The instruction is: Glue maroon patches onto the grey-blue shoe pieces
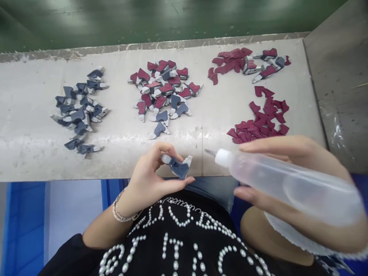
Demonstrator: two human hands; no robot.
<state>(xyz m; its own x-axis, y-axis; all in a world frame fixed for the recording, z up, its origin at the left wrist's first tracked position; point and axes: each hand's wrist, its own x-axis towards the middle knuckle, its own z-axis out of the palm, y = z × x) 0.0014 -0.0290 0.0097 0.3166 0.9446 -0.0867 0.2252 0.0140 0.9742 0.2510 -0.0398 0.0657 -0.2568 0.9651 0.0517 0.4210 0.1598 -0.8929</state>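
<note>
My left hand (149, 178) pinches a small dark blue-grey and white piece, possibly a shoe-upper part (176, 167), between thumb and fingers. My right hand (276, 145) grips a translucent plastic squeeze bottle (287, 180) on its side, with a white cap and a thin metal nozzle (210, 152) pointing toward the held piece. Nozzle and piece stay apart. Ahead lie a blue-grey pile (80, 111), a mixed pile of maroon and blue-grey pieces (162, 90), and maroon cut pieces (263, 117), with another maroon and grey group (253, 61) behind them.
The pieces lie on a pale, worn bench top (34, 115) with a raised far edge. A grey metal panel (339, 88) stands at the right, and a green surface (143, 19) lies beyond. Below the bench's near edge are a blue crate (24, 226) and my pearl-studded black top (175, 245).
</note>
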